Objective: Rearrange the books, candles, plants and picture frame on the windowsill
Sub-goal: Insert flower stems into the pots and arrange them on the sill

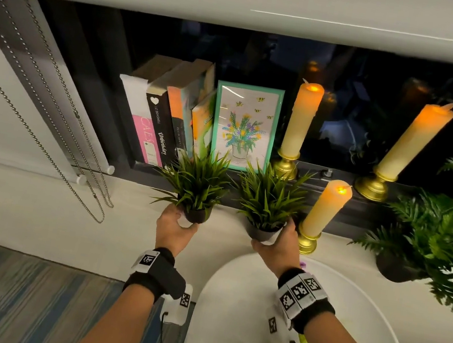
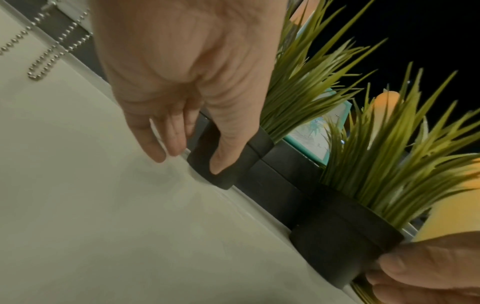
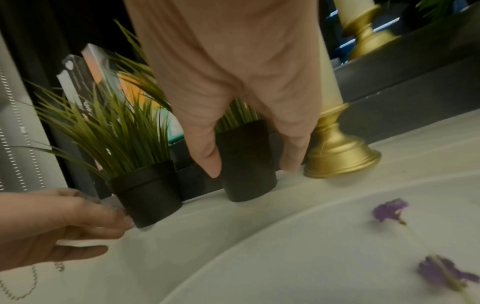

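Two small grass plants in black pots stand side by side on the white windowsill (image 1: 123,214). My left hand (image 1: 185,219) grips the left pot (image 1: 197,216), thumb (image 2: 223,162) on its front. My right hand (image 1: 271,237) grips the right pot (image 1: 261,233), thumb and fingers (image 3: 293,148) on either side of it. Behind them, several books (image 1: 162,119) stand at the left against the window. A teal picture frame (image 1: 244,126) leans beside them. Two lit candles (image 1: 302,118) (image 1: 414,138) on gold bases stand further right. A third candle (image 1: 326,210) stands right beside my right hand.
A large fern in a dark pot (image 1: 427,241) fills the right end of the sill. A round white seat (image 1: 360,311) with purple petals (image 3: 389,209) sits below my right arm. Bead chains (image 1: 46,142) hang at the left.
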